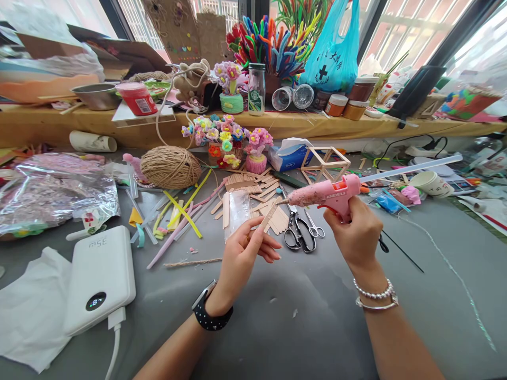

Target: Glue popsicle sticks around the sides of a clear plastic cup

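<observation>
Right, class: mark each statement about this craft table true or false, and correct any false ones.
1. The right hand holds a pink glue gun. True.
2. The left hand holds scissors. False: it holds a wooden stick; the scissors lie on the table.
3. A white power bank lies to the left of the hands. True.
4. The ball of twine is bright blue. False: it is tan.
5. The glue gun's nozzle points toward the stick. True.
</observation>
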The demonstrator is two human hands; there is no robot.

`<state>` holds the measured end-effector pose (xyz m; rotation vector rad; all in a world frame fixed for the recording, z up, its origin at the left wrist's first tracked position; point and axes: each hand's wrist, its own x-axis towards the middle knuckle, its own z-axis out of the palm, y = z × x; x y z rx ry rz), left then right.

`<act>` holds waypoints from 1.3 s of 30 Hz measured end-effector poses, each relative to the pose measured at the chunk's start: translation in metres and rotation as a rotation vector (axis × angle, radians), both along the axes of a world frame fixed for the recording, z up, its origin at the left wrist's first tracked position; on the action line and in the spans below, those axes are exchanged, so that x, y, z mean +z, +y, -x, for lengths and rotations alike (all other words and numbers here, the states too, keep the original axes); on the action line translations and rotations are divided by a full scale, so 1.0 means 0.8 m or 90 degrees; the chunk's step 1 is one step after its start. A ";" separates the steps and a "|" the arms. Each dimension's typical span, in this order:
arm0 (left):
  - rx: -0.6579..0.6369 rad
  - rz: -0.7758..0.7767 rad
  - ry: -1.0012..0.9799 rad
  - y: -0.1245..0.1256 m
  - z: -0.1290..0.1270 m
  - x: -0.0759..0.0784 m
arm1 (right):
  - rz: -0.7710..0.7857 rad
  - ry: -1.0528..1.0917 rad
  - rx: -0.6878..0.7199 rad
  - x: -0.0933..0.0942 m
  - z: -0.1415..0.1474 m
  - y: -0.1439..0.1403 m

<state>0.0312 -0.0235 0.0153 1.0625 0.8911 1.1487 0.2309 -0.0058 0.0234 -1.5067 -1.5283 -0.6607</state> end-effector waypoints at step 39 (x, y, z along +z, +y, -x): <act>0.010 -0.001 0.003 0.000 0.000 0.002 | 0.006 0.030 -0.028 0.000 0.000 -0.003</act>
